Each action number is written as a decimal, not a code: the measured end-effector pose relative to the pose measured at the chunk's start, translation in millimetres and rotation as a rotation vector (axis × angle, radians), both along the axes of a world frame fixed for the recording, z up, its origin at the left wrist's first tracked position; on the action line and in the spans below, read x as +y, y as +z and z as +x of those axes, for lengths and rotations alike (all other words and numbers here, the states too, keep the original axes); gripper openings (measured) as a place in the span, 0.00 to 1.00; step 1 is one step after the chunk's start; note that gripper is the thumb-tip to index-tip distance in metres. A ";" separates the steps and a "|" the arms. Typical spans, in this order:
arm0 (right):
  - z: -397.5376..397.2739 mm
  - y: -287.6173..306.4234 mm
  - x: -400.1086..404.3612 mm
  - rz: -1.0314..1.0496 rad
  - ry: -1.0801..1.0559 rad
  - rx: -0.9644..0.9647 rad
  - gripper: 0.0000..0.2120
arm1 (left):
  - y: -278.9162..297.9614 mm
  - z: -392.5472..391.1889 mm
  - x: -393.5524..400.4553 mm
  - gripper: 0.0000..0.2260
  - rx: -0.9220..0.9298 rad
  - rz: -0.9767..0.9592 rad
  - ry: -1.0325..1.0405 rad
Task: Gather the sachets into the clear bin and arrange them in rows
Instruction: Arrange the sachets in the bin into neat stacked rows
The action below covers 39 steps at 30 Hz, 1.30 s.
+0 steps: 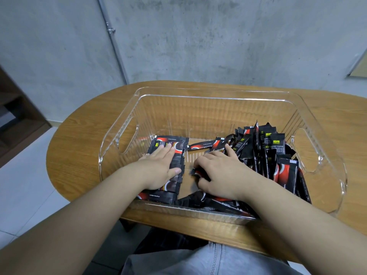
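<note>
Fingers [168, 150] flat atop sachets [174, 141]

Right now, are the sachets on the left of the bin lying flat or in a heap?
Flat: the left row of sachets overlaps neatly under the left hand.

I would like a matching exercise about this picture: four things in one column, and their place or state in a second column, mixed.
1. left hand
2. right hand
3. loose pile of sachets
4. clear bin

a. stands on the wooden table
b. heaped at the bin's right side
c. rests flat on the neat row of sachets
d. fingers curled round one sachet

Pairs: 1-c, 2-d, 3-b, 4-a
</note>
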State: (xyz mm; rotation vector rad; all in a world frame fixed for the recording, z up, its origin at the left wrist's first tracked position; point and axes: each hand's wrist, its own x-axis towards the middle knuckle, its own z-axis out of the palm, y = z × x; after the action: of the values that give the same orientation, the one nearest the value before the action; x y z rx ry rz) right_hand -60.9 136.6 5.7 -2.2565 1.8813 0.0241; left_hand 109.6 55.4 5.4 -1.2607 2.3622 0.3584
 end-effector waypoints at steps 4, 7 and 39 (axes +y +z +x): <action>0.1 -0.7 -0.8 -0.007 0.002 0.006 0.17 | -0.4 -4.8 -2.6 0.30 -0.004 -0.011 0.020; 0.5 -1.0 -0.7 -0.009 0.003 0.010 0.17 | -1.7 -10.5 -11.7 0.31 0.015 -0.022 0.045; -1.9 -2.7 -1.0 -0.011 0.014 -0.001 0.18 | 2.1 12.1 9.4 0.35 -0.068 -0.047 -0.092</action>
State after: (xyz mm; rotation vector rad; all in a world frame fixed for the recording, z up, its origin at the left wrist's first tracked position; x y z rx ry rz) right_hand -62.8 135.6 3.0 -2.2759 1.8699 0.0146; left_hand 121.6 64.8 7.5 -1.1611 2.3742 0.2282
